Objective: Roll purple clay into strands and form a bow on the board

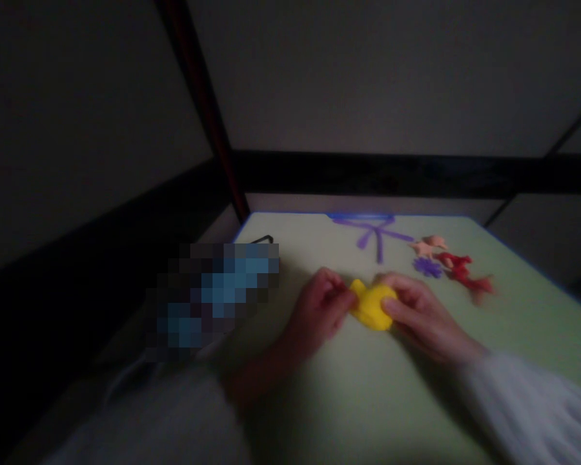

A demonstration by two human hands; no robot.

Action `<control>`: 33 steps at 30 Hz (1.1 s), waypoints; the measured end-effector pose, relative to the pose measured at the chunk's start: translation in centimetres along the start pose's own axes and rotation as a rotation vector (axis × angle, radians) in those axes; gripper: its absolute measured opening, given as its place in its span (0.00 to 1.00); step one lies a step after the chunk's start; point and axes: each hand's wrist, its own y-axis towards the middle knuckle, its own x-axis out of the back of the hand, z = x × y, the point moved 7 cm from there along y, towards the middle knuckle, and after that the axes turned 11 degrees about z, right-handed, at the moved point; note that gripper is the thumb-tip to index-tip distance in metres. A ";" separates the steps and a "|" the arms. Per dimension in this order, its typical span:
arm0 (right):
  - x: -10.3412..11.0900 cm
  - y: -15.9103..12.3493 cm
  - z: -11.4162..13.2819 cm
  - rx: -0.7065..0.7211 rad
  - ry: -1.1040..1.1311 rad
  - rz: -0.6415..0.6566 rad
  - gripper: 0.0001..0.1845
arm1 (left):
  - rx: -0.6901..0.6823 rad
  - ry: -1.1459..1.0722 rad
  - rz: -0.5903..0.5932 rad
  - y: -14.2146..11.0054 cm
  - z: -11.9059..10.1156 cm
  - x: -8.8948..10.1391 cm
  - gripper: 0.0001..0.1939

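A lump of yellow modelling clay [374,309] is held between my two hands above the table. My left hand [322,303] pinches a small projecting piece at its left end. With thumb and fingers, my right hand [414,313] grips the rounded right side of the lump. The picture is dim and blurred, so the finer shape of the clay cannot be made out. Beyond my right hand lie a purple flower-like clay piece [428,267], pinkish star-like pieces [423,248] and red pieces [458,266].
The pale green table [290,258] has a blue edge. Purple strips [378,242] spread out near its far side. At the left, a pixelated area [217,297] hides something bluish, with a thin dark hook-ended piece [266,239] beside it. Walls stand behind the table.
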 end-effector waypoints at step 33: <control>-0.9 -0.5 1.0 -0.005 -0.756 0.046 0.11 | 0.146 0.255 0.134 -0.5 1.7 -1.4 0.12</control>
